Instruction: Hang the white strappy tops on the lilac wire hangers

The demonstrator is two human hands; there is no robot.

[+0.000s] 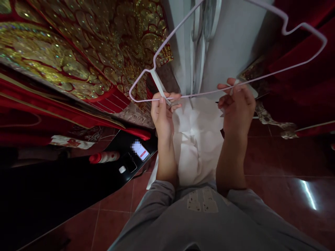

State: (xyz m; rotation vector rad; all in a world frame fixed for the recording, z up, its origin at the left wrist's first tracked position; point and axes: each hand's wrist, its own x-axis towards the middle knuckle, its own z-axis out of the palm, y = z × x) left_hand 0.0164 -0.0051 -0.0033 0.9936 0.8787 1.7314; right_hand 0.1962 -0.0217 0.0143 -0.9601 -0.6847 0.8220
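Observation:
I hold a thin white wire hanger (303, 25) up in front of me by its bottom bar. My left hand (162, 113) is closed on the bar near the hanger's left corner, where a white strap (159, 85) crosses it. My right hand (237, 101) is closed on the bar further right, pinching another white strap end. A white garment (196, 139) hangs below the bar between my forearms, down to my grey top.
A red garment with dense gold embroidery (86, 48) hangs at the left. More dark red fabric (300, 87) hangs at the right. A black surface (78, 181) at lower left carries a phone (140, 150) and a red-and-white bottle (104, 157). The floor is red tile (282, 181).

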